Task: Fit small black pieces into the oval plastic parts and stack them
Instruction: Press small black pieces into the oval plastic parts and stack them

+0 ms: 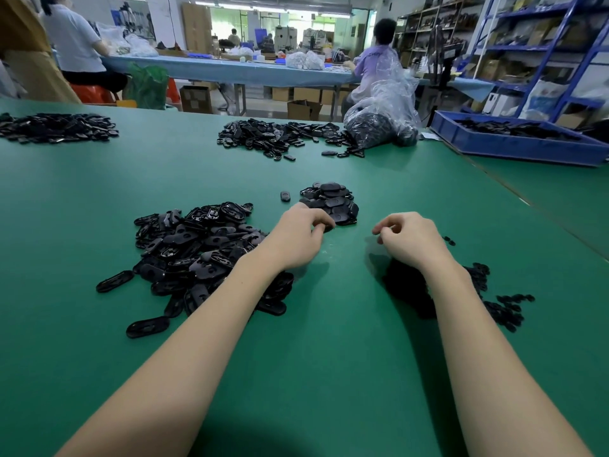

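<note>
My left hand [296, 237] and right hand [407, 239] rest mid-table [313, 357]. The right fingers curl on nothing I can see. The left fingers curl at the edge of the done stack [331, 202]; I cannot tell if they grip a part. Empty oval parts [197, 249] lie left, small black pieces [501, 301] right. I think one part was just stacked. Next I need a new oval and piece.
</note>
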{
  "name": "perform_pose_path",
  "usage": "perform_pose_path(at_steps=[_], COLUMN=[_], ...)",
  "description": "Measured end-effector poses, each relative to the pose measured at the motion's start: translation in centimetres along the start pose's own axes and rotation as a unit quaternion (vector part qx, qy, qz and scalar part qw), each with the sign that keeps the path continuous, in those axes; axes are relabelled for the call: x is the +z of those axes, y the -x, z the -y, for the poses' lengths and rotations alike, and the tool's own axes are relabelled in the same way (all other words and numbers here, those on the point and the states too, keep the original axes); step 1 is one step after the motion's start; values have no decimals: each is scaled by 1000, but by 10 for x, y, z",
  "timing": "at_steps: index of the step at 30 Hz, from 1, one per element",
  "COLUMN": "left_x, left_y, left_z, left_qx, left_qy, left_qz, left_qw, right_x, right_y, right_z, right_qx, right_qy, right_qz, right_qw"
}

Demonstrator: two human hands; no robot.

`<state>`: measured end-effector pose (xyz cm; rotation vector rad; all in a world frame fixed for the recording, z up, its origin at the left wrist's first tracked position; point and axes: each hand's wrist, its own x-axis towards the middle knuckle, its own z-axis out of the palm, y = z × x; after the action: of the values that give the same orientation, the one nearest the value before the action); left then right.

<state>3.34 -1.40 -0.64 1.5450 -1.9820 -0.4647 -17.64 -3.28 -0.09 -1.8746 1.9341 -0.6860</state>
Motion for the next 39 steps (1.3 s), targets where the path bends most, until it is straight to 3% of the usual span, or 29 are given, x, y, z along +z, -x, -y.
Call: perform_pose_path(at_steps=[4, 10, 16, 20, 39], left_x=[7, 11, 9, 10, 15], left_y=[3, 4, 3, 2, 1], left_z=[-9, -14, -7, -4, 2], left_qx=[-21, -102, -133, -144, -150], left_qy=[118, 348, 316, 351, 377], left_qz=[8, 28, 17, -2, -16], left_qw=[993, 931, 939, 925, 914], right_x=[-2, -5, -12, -10, -12], right_y=[0, 3, 4, 4, 1], right_z=[-9, -15, -18, -15, -21], right_qx=[19, 55, 70, 70, 67], right_qy=[21, 46, 68, 76, 15], right_qz=[-21, -30, -6, -3, -21], right_qw=[999, 997, 995, 995, 997])
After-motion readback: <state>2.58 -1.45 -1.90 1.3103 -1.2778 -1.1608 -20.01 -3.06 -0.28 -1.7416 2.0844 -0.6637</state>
